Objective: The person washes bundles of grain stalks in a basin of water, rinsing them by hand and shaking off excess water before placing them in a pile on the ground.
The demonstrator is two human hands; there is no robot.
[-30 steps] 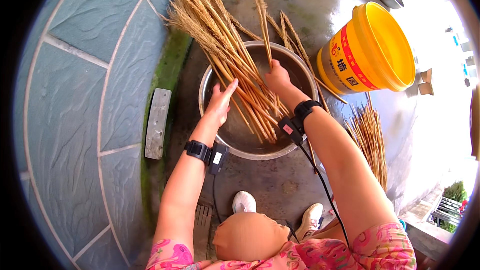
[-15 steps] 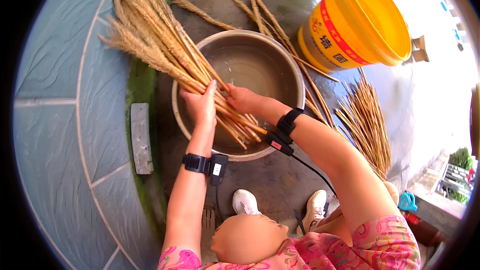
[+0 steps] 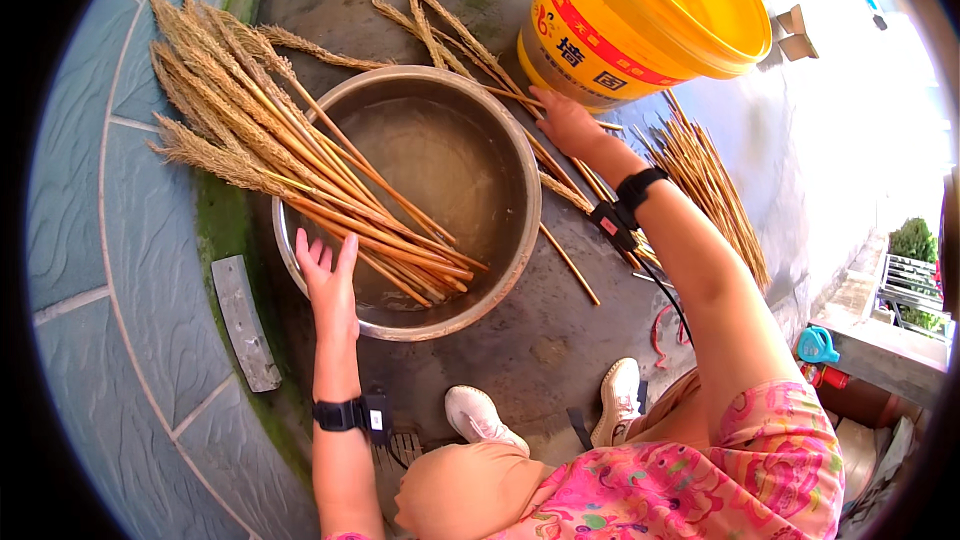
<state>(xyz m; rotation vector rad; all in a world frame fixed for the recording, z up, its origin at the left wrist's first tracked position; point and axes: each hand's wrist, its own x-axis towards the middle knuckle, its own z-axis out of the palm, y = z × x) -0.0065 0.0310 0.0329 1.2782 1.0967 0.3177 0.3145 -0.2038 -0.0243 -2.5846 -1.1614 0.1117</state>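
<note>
Closest to you, at the lower middle of the frame, your pale shoes (image 3: pixel 483 414) stand on the wet floor (image 3: pixel 545 360). Left of center, your left hand (image 3: pixel 331 285) is spread wide, thumb and fingers apart, with nothing in its grasp; it is at the lower-left edge of the metal basin (image 3: pixel 432 331), and you cannot tell from here whether it touches the rim. A grey block (image 3: pixel 246 325) lies further left. The basin has cloudy water in it, and the bundle of stalks (image 3: pixel 318 180) leans across its left rim: bare ends inside, feathery heads pointing to the upper left of the frame. Right of center and higher up, your right hand (image 3: pixel 572 128) is down at the loose stalks (image 3: pixel 485 55), just beside the yellow bucket (image 3: pixel 610 30); its fingers are partly hidden, so whether they have closed on a stalk cannot be told. A pile of thin stems (image 3: pixel 710 190) lies to that hand's right. Beyond the bucket, small brown boxes (image 3: pixel 795 35) sit at the upper right.
</note>
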